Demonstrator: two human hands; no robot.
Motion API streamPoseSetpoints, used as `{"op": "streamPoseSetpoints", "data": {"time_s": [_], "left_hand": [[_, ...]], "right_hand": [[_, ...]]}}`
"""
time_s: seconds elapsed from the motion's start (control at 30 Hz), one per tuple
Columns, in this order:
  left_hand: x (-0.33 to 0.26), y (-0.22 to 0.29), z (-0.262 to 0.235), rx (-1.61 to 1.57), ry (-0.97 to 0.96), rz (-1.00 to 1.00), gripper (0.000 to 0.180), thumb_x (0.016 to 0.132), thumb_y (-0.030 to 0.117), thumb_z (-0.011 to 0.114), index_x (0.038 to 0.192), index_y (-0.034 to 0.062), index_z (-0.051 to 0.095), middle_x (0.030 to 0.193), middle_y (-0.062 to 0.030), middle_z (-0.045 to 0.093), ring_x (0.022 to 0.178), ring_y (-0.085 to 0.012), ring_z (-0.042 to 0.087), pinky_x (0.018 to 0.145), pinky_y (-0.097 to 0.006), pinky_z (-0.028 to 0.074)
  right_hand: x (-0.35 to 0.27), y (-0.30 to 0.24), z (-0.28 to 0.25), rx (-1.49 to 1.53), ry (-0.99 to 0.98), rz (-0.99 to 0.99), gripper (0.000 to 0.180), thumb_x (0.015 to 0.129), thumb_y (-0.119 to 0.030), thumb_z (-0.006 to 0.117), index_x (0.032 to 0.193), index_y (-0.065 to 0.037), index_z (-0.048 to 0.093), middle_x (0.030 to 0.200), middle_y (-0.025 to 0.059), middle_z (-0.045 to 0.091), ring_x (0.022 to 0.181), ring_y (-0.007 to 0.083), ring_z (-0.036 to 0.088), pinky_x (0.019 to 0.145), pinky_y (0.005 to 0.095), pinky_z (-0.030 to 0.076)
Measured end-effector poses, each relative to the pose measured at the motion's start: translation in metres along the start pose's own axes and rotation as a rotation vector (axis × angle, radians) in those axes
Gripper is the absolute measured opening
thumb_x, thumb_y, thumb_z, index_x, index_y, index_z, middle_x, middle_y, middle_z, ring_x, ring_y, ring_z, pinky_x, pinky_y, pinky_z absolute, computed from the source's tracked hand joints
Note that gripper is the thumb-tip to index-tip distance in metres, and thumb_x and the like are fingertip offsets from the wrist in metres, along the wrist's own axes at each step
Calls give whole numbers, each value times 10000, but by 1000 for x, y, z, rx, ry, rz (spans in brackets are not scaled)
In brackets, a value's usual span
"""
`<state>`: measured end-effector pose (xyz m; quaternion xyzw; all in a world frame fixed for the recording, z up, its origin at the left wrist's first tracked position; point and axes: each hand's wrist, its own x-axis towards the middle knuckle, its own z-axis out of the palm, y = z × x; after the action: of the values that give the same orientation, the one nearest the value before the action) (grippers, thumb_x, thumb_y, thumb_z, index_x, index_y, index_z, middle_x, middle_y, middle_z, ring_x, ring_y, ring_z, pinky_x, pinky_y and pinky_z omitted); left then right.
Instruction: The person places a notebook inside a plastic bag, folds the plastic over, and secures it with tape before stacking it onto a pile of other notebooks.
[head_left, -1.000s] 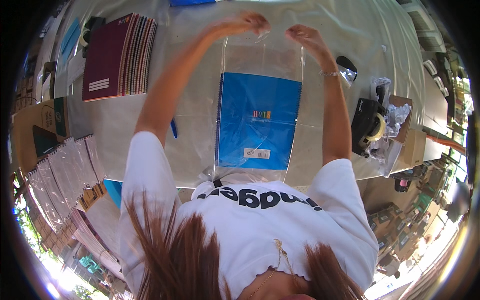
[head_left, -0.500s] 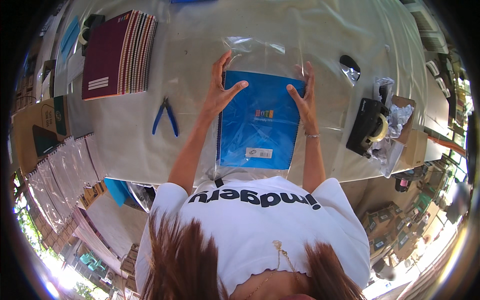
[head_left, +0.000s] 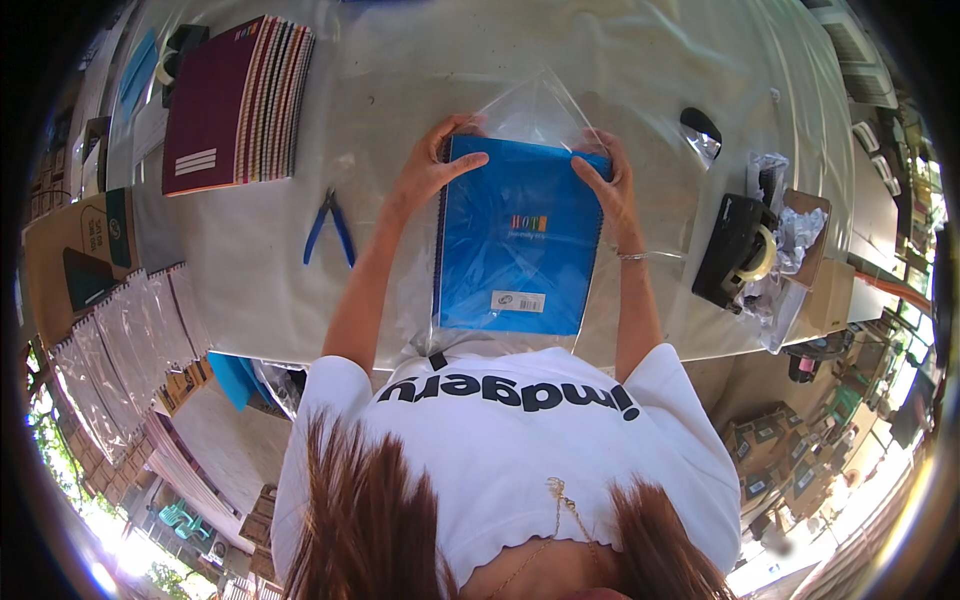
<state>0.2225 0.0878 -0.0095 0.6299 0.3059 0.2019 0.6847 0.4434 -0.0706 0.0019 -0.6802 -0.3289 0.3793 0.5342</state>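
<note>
A blue spiral notebook point(head_left: 515, 255) lies in front of me inside a clear plastic sleeve point(head_left: 540, 112), whose loose end stands up past the notebook's far edge. My left hand point(head_left: 440, 165) grips the far left corner, thumb on the cover and fingers curled round the edge. At the far right corner, my right hand point(head_left: 608, 180) holds on in the same way, its fingertips partly hidden behind the plastic and the notebook. The wire binding runs down the notebook's left side.
Blue-handled pliers point(head_left: 330, 230) lie left of the notebook, near a stack of maroon-covered notebooks point(head_left: 215, 110). To the right are a black tape dispenser point(head_left: 735, 250), an open box of crumpled plastic point(head_left: 800, 235) and a small black object point(head_left: 702, 128). Wrapped notebooks point(head_left: 130, 340) sit at the lower left.
Both hands have gone from spread fingers beside the notebook to curling round its far corners. The sleeve's loose end has risen into a peak beyond the far edge.
</note>
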Motion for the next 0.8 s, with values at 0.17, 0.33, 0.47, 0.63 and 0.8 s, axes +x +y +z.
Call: {"op": "streamPoseSetpoints", "data": {"time_s": [0.17,0.33,0.47,0.63,0.8], "left_hand": [[20,5,-17,219,-156,-41,257,806,287,722,975,93,720,955,-47,694,930,-176,632,848,-287,481],[47,16,-25,217,-266,-218,278,823,322,681,964,86,722,917,-50,687,912,-152,610,817,-289,460],[59,16,-26,346,-315,-278,276,806,306,686,948,72,714,857,-50,676,868,-147,603,779,-277,453],[71,16,-16,569,-276,-339,209,819,222,680,941,53,681,927,-87,669,934,-156,595,788,-293,464],[47,29,25,733,56,332,309,859,197,649,1123,48,592,1135,-132,607,1023,-255,585,859,-359,468]], "right_hand": [[16,0,-6,-123,-89,5,232,825,-273,717,871,-47,691,820,38,650,795,99,585,704,231,464],[41,5,-11,-134,-205,140,265,860,-288,674,857,-24,694,748,21,646,716,78,557,639,214,420],[47,-9,-5,-143,-189,287,269,866,-289,659,844,-24,702,734,23,648,660,88,552,618,231,421],[65,0,-4,-337,-228,301,214,809,-230,677,833,-20,712,714,59,656,645,123,580,612,259,437],[69,-5,-2,-471,-208,314,192,718,-185,682,802,-14,710,679,119,653,638,168,605,620,290,454]]}}
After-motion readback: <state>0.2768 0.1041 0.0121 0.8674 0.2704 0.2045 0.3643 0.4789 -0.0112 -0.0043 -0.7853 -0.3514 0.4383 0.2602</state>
